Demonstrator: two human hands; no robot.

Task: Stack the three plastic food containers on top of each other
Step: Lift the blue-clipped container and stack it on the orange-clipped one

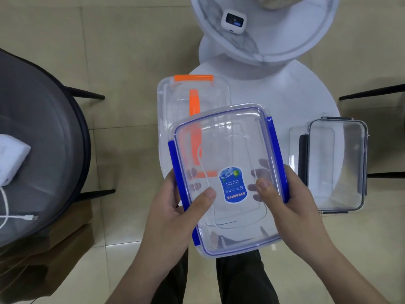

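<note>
A clear container with blue clips (228, 150) and a blue label on its lid is held in the air in front of me, tilted. My left hand (175, 207) grips its left side and my right hand (293, 196) grips its right side, thumbs on the lid. Behind it, partly hidden, a clear container with orange clips (192, 97) lies on the white round table (285, 93). A third clear container with dark clips (337, 165) lies at the table's right edge.
A grey round chair (41, 132) with a white device and cable stands at the left. A white fan-like appliance (260, 29) stands at the table's far side. Dark chair legs (372, 95) show at the right. My legs are below the held container.
</note>
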